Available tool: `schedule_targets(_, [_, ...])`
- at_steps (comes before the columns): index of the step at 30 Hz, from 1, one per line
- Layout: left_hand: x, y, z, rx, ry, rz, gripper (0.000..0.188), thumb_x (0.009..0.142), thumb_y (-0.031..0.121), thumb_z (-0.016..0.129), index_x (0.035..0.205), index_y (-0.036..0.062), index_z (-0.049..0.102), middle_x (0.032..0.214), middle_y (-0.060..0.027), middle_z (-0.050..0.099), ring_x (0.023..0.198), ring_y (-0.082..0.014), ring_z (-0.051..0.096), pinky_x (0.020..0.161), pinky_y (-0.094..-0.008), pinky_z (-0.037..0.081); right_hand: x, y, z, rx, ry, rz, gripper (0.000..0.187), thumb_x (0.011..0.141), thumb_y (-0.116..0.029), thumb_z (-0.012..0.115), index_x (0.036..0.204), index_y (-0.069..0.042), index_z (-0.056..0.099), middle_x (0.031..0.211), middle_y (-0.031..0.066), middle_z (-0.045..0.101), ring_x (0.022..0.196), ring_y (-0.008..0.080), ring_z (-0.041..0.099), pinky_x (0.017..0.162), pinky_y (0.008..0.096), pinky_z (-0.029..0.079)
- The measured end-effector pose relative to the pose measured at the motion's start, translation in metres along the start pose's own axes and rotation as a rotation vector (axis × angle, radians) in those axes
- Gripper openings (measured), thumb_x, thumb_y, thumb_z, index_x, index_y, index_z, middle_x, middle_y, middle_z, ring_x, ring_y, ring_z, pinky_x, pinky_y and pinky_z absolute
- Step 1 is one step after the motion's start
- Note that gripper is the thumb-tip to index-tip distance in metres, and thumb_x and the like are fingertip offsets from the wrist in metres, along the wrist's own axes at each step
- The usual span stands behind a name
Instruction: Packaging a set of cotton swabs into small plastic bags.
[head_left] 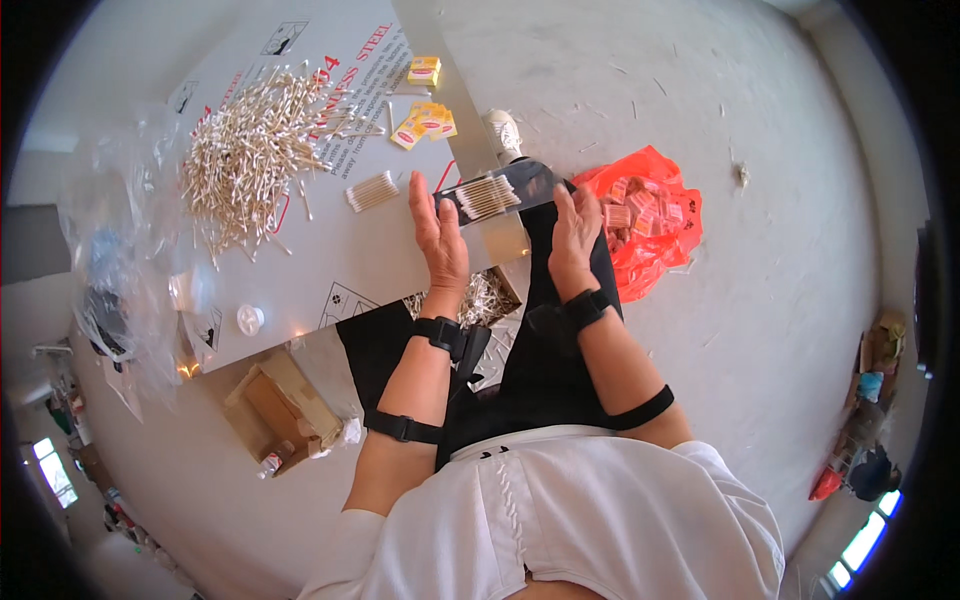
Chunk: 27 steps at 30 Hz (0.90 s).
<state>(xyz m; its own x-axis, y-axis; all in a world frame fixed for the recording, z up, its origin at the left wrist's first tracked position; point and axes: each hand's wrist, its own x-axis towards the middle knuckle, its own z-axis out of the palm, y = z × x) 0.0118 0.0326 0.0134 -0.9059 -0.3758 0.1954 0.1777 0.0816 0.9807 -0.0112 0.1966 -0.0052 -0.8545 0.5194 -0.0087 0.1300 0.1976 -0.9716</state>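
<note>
Nearest the camera is a white shirt (600,510), with black trousers (525,370) just past its hem. Two bare forearms reach out from it, each with a black band at the wrist, toward a clear packet (535,185) that carries a neat row of cotton swabs (487,197). The left hand (440,240) is at the packet's left end and the right hand (575,235) at its right end. The hands are apart, palms facing, fingers mostly straight, with the packet spanning the gap; I cannot tell whether either one pinches it or only presses against it.

Left of the packet, on the surface (330,250), lies a shorter row of swabs (373,191), and farther left a big loose heap of swabs (250,160). Beyond the packet and a little to its left are some yellow cards (425,123), with a yellow box (424,70) farther off. A white shoe (503,133) shows just beyond the packet.

To the packet's right, on the floor, a red plastic bag (650,168) stands open, full of small reddish packs (640,208). Nearer the wearer than the packet, a box of loose swabs (485,298) sits partly hidden behind the left wrist. Well to the packet's left and nearer the wearer is an open cardboard box (260,400).
</note>
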Motion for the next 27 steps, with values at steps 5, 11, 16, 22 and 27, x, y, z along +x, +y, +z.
schedule_targets(5, [0.006,0.000,0.013,-0.068,0.013,-0.048,0.057,0.103,0.027,0.042,0.149,-0.0029,0.024,0.155,-0.0177,0.026,0.143,-0.0276,0.026,0.118,-0.0405,0.019,-0.006,-0.001,0.024,0.925,-0.177,0.817,0.016,0.090,-0.019,0.069,0.084,-0.006,0.062,0.070,0.0003,0.059,0.054,0.0078,0.051,0.047,0.0205,0.036])
schedule_targets(11, [0.008,-0.003,0.018,-0.037,0.038,-0.034,0.056,0.104,0.029,0.038,0.148,-0.0038,0.026,0.152,-0.0186,0.031,0.140,-0.0273,0.031,0.117,-0.0393,0.022,0.003,-0.007,0.040,0.857,-0.287,0.630,0.014,0.083,-0.011,0.075,0.092,-0.004,0.067,0.081,0.0021,0.068,0.063,0.0099,0.060,0.057,0.0249,0.048])
schedule_targets(16, [0.013,0.003,0.030,-0.067,-0.014,-0.033,0.059,0.104,0.034,0.040,0.146,-0.0048,0.028,0.151,-0.0221,0.030,0.142,-0.0283,0.028,0.118,-0.0408,0.019,0.003,-0.002,0.042,0.838,-0.285,0.624,0.010,0.083,-0.008,0.074,0.089,-0.003,0.069,0.080,0.0012,0.068,0.070,0.0099,0.061,0.065,0.0268,0.049])
schedule_targets(22, [0.013,-0.001,0.023,-0.035,0.014,-0.027,0.061,0.104,0.036,0.039,0.147,-0.0045,0.026,0.151,-0.0203,0.031,0.141,-0.0277,0.030,0.118,-0.0398,0.021,0.003,-0.010,0.043,0.829,-0.287,0.614,0.007,0.083,-0.008,0.073,0.086,-0.002,0.069,0.078,0.0002,0.067,0.067,0.0092,0.060,0.063,0.0261,0.048])
schedule_targets(27, [0.019,0.001,0.026,-0.088,-0.028,-0.048,0.063,0.104,0.038,0.041,0.148,-0.0030,0.024,0.151,-0.0206,0.030,0.141,-0.0276,0.030,0.117,-0.0401,0.022,0.004,-0.008,0.046,0.791,-0.259,0.500,0.008,0.083,-0.007,0.074,0.084,-0.001,0.070,0.076,-0.0007,0.067,0.064,0.0079,0.057,0.059,0.0252,0.045])
